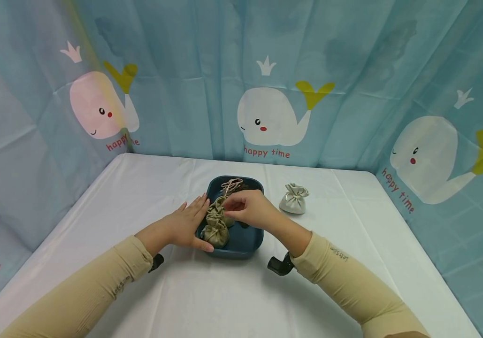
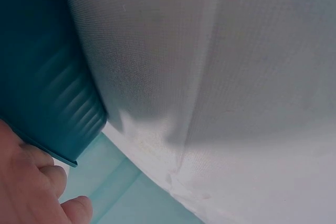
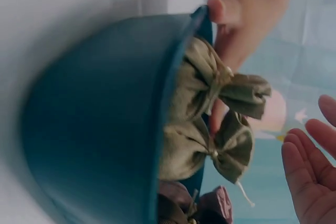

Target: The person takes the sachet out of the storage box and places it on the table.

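Observation:
A dark blue plastic basin [image 1: 243,241] stands on the table and holds several small drawstring pouches. Two olive-green ones, a nearer pouch [image 3: 195,85] and another pouch [image 3: 184,151] beside it, sit along the basin's left side with their necks tied. Behind them lies a darker brownish pouch [image 1: 241,186], partly covered by my right hand. My left hand [image 1: 185,223] rests on the basin's left rim, fingers straight and thumb at the front corner. Above the pouches hovers my right hand [image 1: 250,206]; the right wrist view shows its fingers [image 3: 310,166] loosely bent, apart from the pouches and holding nothing.
A whitish drawstring pouch [image 1: 294,201] stands on the table to the right of the basin. White cloth covers the table [image 1: 207,300]. Light blue curtains [image 1: 207,117] printed with whales hang behind the table and along both sides.

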Action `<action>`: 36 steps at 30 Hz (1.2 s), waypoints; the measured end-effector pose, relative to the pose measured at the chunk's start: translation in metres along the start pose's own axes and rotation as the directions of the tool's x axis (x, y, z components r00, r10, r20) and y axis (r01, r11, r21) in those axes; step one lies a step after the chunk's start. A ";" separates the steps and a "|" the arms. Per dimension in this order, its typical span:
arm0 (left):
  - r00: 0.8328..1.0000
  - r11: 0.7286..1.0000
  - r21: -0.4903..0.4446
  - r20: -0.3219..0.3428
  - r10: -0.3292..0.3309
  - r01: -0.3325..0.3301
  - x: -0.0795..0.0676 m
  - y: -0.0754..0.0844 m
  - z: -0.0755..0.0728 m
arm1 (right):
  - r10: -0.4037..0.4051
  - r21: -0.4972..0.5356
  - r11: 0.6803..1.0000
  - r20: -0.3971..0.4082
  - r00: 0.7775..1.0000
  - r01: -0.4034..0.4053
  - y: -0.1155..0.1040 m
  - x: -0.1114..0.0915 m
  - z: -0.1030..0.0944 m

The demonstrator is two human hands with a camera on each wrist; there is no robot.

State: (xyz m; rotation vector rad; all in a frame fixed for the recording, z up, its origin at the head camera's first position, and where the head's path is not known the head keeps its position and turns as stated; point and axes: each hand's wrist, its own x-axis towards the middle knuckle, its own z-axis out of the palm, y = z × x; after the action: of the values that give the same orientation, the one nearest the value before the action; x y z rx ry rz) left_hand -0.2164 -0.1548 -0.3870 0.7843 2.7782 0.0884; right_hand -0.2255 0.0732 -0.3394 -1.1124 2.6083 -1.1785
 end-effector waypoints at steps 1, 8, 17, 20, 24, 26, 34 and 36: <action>1.000 1.000 0.003 0.001 -0.002 0.002 0.000 -0.001 0.001 | 0.006 0.007 1.000 0.013 1.000 -0.006 0.000 0.000 0.002; 1.000 1.000 0.018 -0.008 -0.004 0.004 0.003 -0.002 0.003 | 0.020 0.026 0.999 0.052 0.998 -0.021 -0.002 0.001 0.012; 1.000 1.000 0.007 -0.010 -0.001 0.001 0.002 -0.002 0.003 | 0.025 -0.008 1.000 0.063 0.998 -0.024 0.001 0.004 0.020; 1.000 1.000 0.010 -0.008 -0.003 0.003 0.002 -0.002 0.003 | 0.029 -0.039 0.999 0.057 0.998 -0.027 0.001 0.005 0.021; 1.000 1.000 0.007 -0.008 -0.002 0.002 0.003 -0.002 0.003 | 0.033 -0.076 0.997 0.052 0.998 -0.029 0.001 0.005 0.022; 1.000 1.000 0.005 -0.008 0.000 0.000 0.002 -0.002 0.002 | 0.029 -0.095 0.995 0.055 0.998 -0.024 0.002 0.006 0.022; 1.000 1.000 0.002 -0.019 0.007 -0.007 0.003 -0.003 0.005 | 0.011 -0.131 0.991 0.055 0.998 -0.004 0.004 0.005 0.023; 1.000 1.000 0.001 -0.020 0.006 -0.006 0.003 -0.003 0.005 | 0.014 -0.125 0.992 0.061 0.998 -0.007 0.004 0.005 0.024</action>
State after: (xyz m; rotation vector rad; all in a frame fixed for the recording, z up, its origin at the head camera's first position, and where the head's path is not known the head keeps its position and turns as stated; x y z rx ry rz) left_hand -0.2190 -0.1558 -0.3933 0.7967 2.7951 0.0960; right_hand -0.2231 0.0571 -0.3574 -1.1352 2.6690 -0.9746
